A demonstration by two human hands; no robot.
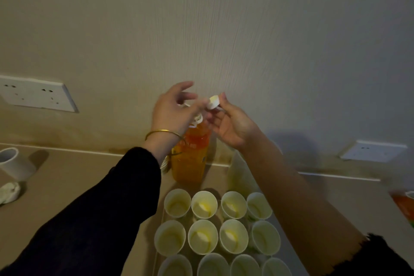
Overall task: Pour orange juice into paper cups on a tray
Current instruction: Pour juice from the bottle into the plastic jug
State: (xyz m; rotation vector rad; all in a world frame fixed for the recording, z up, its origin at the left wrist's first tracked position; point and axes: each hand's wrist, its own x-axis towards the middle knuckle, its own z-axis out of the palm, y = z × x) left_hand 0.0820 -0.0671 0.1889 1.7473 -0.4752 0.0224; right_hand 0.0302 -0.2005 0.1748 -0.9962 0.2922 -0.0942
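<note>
Beige counter [67, 175] by wall [224, 18], right hand [230, 125] pinching white cap [214, 101], left hand [173, 110] loosely open above juice bottle [190, 159]

We hold both arms forward, hands raised and nearly meeting. Our left hand [172, 111], sleeve [100, 208] to the wrist, has loosely spread fingers [186, 84]; our right hand [233, 126], forearm bare, pinches a cap [213, 101].

Shot wide-angle from the head, looking forward and down toward wall [246, 18] and table [78, 175]. Close in, at arm's length from left hand [172, 110] and right hand [233, 125], with cups [202, 235] directly below.
</note>
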